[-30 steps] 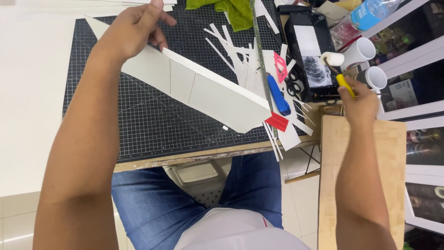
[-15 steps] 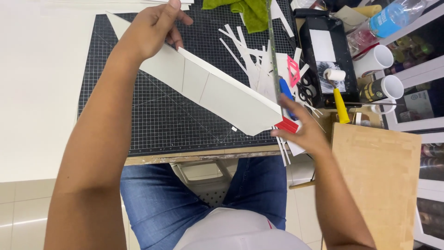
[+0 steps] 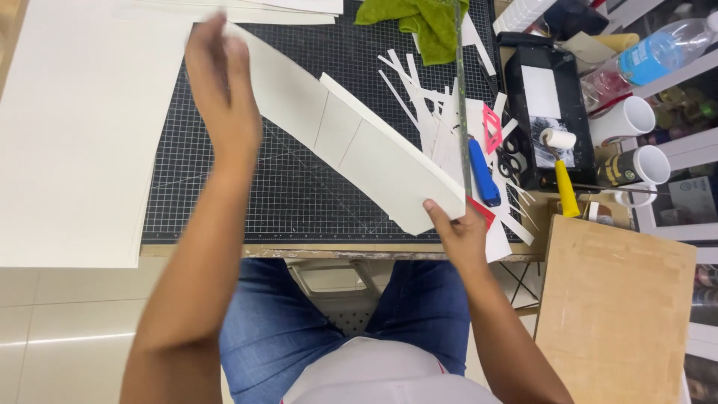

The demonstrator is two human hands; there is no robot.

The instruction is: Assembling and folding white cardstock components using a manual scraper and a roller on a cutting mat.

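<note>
Right hand [image 3: 458, 233] pinches the near end of the long white card strip [image 3: 359, 142], thumb on top, fingers closed on its corner; the strip lies diagonally across the black cutting mat [image 3: 299, 194], and the left hand [image 3: 222, 90] sits on the far end, fingers extended and blurred, grip unclear. Best handled by supporting both ends evenly so the scored panels don't crease, keeping it off the steel ruler [image 3: 461, 97] at the mat's right edge. Count beyond the mat: two mugs [image 3: 627, 120], one blue knife [image 3: 484, 172], one yellow-handled roller [image 3: 562, 168], one green cloth [image 3: 415, 19], one bottle [image 3: 658, 49].
</note>
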